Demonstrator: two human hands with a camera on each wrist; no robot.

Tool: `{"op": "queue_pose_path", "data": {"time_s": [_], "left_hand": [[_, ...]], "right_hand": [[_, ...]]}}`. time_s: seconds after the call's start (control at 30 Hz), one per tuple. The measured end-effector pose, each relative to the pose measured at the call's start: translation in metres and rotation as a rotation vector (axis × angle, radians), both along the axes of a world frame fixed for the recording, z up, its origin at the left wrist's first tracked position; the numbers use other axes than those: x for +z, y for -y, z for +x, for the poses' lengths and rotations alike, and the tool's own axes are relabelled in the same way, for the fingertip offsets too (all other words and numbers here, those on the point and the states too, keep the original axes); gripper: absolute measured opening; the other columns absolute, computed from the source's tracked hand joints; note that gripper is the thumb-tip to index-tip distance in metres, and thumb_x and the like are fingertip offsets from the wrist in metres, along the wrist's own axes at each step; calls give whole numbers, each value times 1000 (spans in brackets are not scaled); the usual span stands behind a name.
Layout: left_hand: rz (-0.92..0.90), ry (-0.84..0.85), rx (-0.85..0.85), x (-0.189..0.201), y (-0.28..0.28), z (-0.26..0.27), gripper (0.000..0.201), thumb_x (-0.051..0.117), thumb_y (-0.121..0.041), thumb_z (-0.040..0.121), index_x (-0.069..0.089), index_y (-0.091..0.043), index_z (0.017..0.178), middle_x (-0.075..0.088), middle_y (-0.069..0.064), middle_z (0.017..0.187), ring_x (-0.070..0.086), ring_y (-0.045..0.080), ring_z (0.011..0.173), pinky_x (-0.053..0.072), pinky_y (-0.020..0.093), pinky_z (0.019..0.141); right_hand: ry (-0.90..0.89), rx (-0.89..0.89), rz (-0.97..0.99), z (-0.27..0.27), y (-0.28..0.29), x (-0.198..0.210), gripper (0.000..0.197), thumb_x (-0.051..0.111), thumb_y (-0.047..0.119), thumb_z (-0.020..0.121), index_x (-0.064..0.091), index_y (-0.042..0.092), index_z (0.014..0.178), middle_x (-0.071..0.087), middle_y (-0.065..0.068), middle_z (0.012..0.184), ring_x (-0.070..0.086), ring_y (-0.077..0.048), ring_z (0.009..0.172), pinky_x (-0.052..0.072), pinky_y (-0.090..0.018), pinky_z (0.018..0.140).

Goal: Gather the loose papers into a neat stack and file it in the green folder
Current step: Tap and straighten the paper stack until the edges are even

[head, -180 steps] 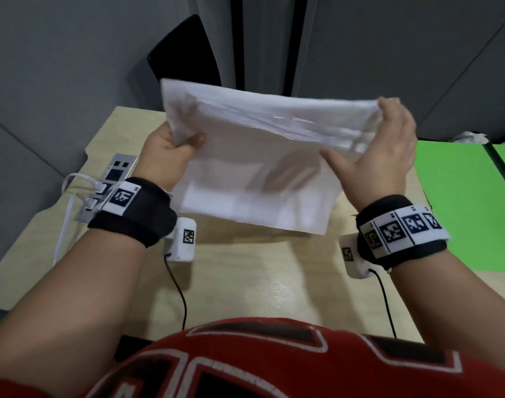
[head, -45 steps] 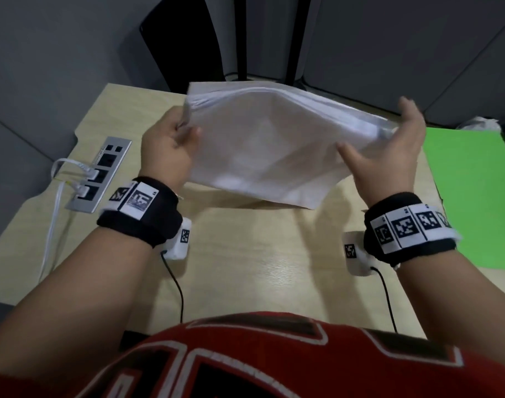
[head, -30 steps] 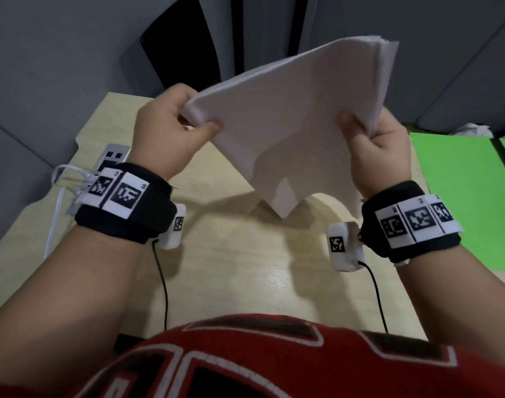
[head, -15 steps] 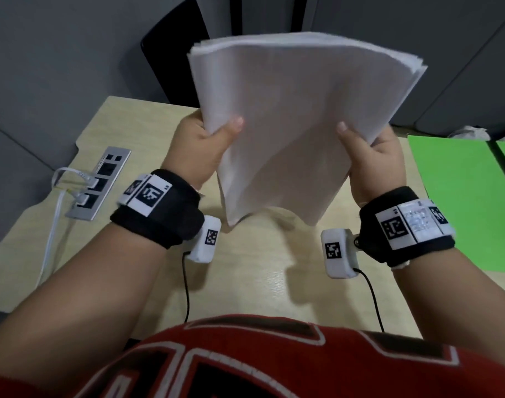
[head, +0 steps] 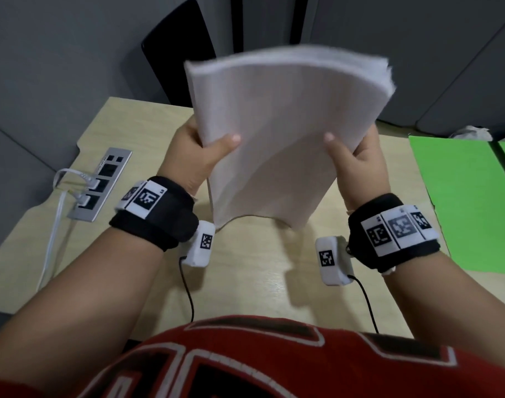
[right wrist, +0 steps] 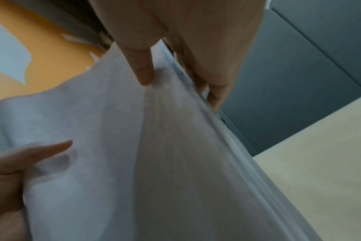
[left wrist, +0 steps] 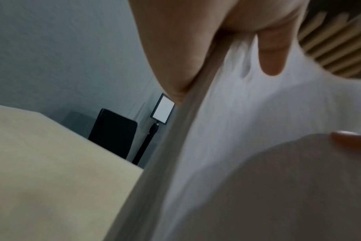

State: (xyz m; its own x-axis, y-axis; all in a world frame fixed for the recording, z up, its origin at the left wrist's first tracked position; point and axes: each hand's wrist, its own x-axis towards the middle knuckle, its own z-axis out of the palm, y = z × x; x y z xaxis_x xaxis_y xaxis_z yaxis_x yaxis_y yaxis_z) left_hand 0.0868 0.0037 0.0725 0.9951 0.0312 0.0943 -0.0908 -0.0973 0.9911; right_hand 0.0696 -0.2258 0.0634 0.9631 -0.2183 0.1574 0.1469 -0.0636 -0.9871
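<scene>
A thick stack of white papers (head: 280, 133) stands upright on its lower edge, which touches the wooden table (head: 251, 277) near the middle. My left hand (head: 199, 156) grips the stack's left edge, thumb on the near face. My right hand (head: 357, 159) grips the right edge the same way. The sheets bow towards me. In the left wrist view the stack (left wrist: 227, 146) fills the right half, pinched between thumb and fingers; the right wrist view shows the paper (right wrist: 154, 154) under my thumb. The green folder (head: 469, 202) lies open and flat at the table's right.
A grey power strip (head: 102, 185) with white cables plugged in is set into the table at the left. A black chair back (head: 179, 44) stands behind the table's far edge. Grey partition walls close off the back.
The stack has gone from lying tilted between my hands to standing upright. In the last half second it dropped lower, and its bottom edge now meets the table.
</scene>
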Motion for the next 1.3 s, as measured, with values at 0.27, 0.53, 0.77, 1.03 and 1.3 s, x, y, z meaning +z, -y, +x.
{"op": "queue_pose_path", "data": {"time_s": [0.27,0.53,0.77,1.03,1.3], "left_hand": [[113,-76,60,-8,1,-4,19,64,-25,88,68,-14,104,72,-4,92,70,12,88,55,25,78],[395,-309,-1,-39,5,-15,17,63,-23,89,66,-11,101,67,4,94,63,21,88,43,23,73],[682,34,8,1,-10,1,16,51,-12,90,66,-19,90,58,3,73,52,22,74,33,29,63],[1175,235,-277,21,-5,11,37,47,-3,77,67,-30,94,65,4,77,58,30,76,47,38,62],[929,-45,50,-3,-49,20,9,67,-27,74,64,-26,82,66,0,78,60,24,77,48,32,65]], "right_hand": [[-12,-11,-151,-4,-10,2,23,49,12,93,60,32,100,65,12,96,61,-9,95,51,-32,88],[-164,17,-211,-3,-5,-16,22,54,13,92,59,24,110,66,2,106,61,-15,101,50,-34,89],[-69,-210,-246,9,18,0,81,76,27,73,33,18,140,45,0,140,54,-13,119,47,-32,101],[1,66,-590,2,12,22,35,61,11,81,67,38,103,60,31,103,55,16,96,46,-12,88],[-142,-45,-116,3,34,-5,15,66,9,86,68,22,76,70,17,61,63,2,58,50,-16,56]]}}
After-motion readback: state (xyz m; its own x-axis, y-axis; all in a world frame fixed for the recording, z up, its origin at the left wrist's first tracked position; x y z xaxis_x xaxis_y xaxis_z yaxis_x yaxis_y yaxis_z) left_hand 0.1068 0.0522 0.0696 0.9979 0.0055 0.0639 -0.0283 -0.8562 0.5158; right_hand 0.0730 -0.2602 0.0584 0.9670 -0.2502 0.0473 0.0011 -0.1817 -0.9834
